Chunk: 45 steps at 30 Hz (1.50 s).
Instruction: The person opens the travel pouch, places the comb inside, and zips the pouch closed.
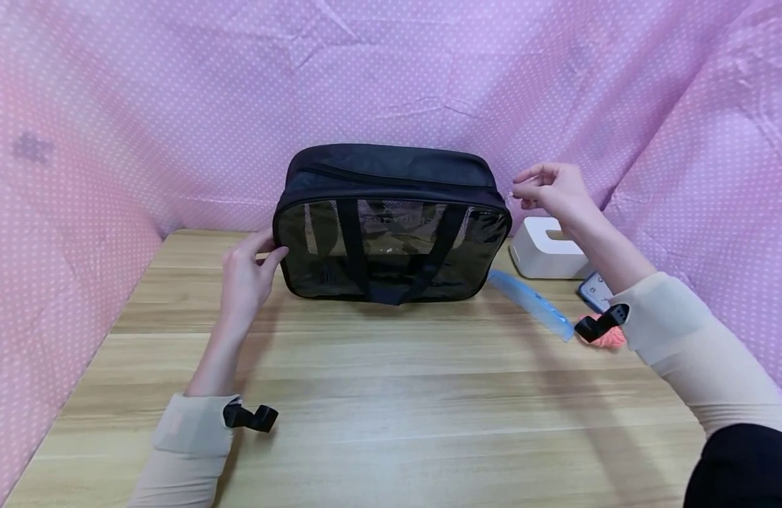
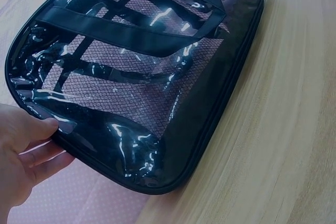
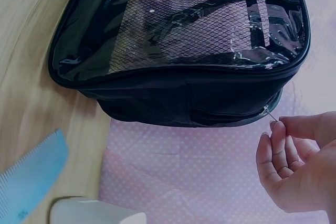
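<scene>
A black bag (image 1: 391,275) with a see-through front panel and two dark straps stands upright at the back of the table. My left hand (image 1: 246,275) holds its left edge, the thumb on the front rim and the fingers around the side. In the left wrist view the same hand (image 2: 26,153) grips the bag's rim (image 2: 121,184). At the bag's upper right corner, my right hand (image 1: 552,190) pinches a small metal zipper pull (image 3: 270,113) between thumb and forefinger. The zipper (image 1: 365,178) runs along the bag's top.
Right of the bag lies a blue comb (image 1: 533,303), its far end close to the bag. Behind my right forearm are a white box (image 1: 537,247) with a slot on top, a small blue-edged item (image 1: 594,291) and something coral pink (image 1: 612,340). Pink dotted cloth (image 1: 391,70) hangs behind the table.
</scene>
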Each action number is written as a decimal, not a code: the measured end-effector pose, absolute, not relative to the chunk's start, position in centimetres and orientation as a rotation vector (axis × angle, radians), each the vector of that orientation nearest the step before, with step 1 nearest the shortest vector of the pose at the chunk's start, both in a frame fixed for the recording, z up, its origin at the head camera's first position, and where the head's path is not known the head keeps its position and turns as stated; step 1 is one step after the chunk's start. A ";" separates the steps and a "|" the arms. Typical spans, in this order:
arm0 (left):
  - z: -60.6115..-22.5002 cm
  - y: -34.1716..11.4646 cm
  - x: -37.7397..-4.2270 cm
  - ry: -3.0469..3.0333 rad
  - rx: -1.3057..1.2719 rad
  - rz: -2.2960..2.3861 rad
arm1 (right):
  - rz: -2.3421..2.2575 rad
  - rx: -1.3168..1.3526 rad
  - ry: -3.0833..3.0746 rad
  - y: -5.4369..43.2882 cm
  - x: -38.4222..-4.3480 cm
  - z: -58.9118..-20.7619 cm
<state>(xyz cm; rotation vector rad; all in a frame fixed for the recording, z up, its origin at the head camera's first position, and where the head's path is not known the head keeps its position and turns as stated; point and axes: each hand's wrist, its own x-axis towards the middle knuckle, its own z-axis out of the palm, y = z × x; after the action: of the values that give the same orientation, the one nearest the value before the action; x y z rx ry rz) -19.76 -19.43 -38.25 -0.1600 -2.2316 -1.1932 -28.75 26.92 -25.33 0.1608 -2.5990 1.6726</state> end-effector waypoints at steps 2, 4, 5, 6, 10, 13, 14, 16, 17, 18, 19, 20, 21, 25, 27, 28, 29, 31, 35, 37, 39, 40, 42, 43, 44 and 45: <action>-38.3 -19.4 -19.8 -2.231 -0.159 -1.193 | 1.639 0.179 -2.621 26.7 -28.7 -24.9; -38.2 -19.3 -19.8 -2.230 -0.159 -1.191 | 1.617 0.184 -2.641 26.4 -28.7 -24.4; -38.2 -19.3 -19.8 -2.229 -0.158 -1.191 | 1.607 0.192 -2.648 26.3 -28.8 -24.1; -38.3 -19.3 -19.8 -2.229 -0.155 -1.191 | 1.592 0.199 -2.656 26.1 -28.8 -23.8; -38.3 -19.3 -19.8 -2.229 -0.141 -1.190 | 1.510 0.235 -2.703 25.4 -29.0 -22.8; -38.4 -19.3 -19.8 -2.231 -0.136 -1.193 | 1.424 0.258 -2.744 24.9 -29.2 -22.1; -38.4 -19.3 -19.8 -2.230 -0.136 -1.194 | 1.402 0.260 -2.758 24.7 -29.2 -21.9; -38.4 -19.3 -19.9 -2.227 -0.135 -1.195 | 1.375 0.260 -2.783 24.4 -29.4 -21.5; -38.5 -19.3 -19.9 -2.225 -0.134 -1.197 | 1.360 0.259 -2.797 24.2 -29.5 -21.3; -38.5 -19.3 -19.9 -2.224 -0.133 -1.196 | 1.358 0.256 -2.810 24.1 -29.6 -21.1; -38.5 -19.3 -19.9 -2.222 -0.133 -1.196 | 1.354 0.256 -2.822 23.9 -29.7 -21.0; -38.5 -19.3 -19.9 -2.220 -0.132 -1.196 | 1.350 0.257 -2.836 23.7 -29.7 -20.8; -38.5 -19.3 -19.8 -2.219 -0.130 -1.196 | 1.343 0.263 -2.846 23.4 -29.7 -20.6; -38.4 -19.2 -19.7 -2.218 -0.130 -1.198 | 1.290 0.293 -2.877 22.4 -29.6 -19.9; -38.4 -19.2 -19.7 -2.217 -0.130 -1.198 | 1.257 0.310 -2.887 21.9 -29.5 -19.6; -38.4 -19.1 -19.7 -2.217 -0.130 -1.198 | 1.242 0.312 -2.895 21.7 -29.5 -19.5; -38.4 -19.1 -19.7 -2.217 -0.131 -1.197 | 1.231 0.314 -2.901 21.5 -29.5 -19.4; -38.4 -19.1 -19.7 -2.218 -0.132 -1.193 | 1.227 0.321 -2.910 21.1 -29.6 -19.2; -38.5 -19.0 -19.7 -2.219 -0.133 -1.193 | 1.240 0.340 -2.913 20.3 -29.9 -18.7; -38.5 -19.0 -19.7 -2.213 -0.137 -1.197 | 1.227 0.353 -2.915 19.9 -30.0 -18.5; -38.6 -18.9 -19.7 -2.203 -0.143 -1.201 | 1.195 0.360 -2.923 19.6 -30.0 -18.2; -38.6 -18.9 -19.7 -2.199 -0.147 -1.203 | 1.177 0.363 -2.927 19.4 -30.0 -18.1; -38.6 -18.8 -19.7 -2.189 -0.154 -1.205 | 1.150 0.363 -2.939 19.0 -30.0 -17.8; -38.6 -18.8 -19.8 -2.187 -0.156 -1.204 | 1.149 0.364 -2.944 18.8 -29.9 -17.7; -38.7 -18.8 -19.8 -2.185 -0.157 -1.199 | 1.145 0.363 -2.949 18.5 -29.9 -17.7; -38.7 -18.7 -19.8 -2.183 -0.158 -1.194 | 1.142 0.368 -2.952 18.3 -29.9 -17.6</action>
<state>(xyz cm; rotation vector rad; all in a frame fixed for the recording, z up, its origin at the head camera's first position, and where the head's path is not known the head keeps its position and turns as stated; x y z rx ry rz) -19.80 -18.75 -38.70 -0.1576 -2.1831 -1.1937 -29.90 18.25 -17.57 0.3679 -2.9523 1.1424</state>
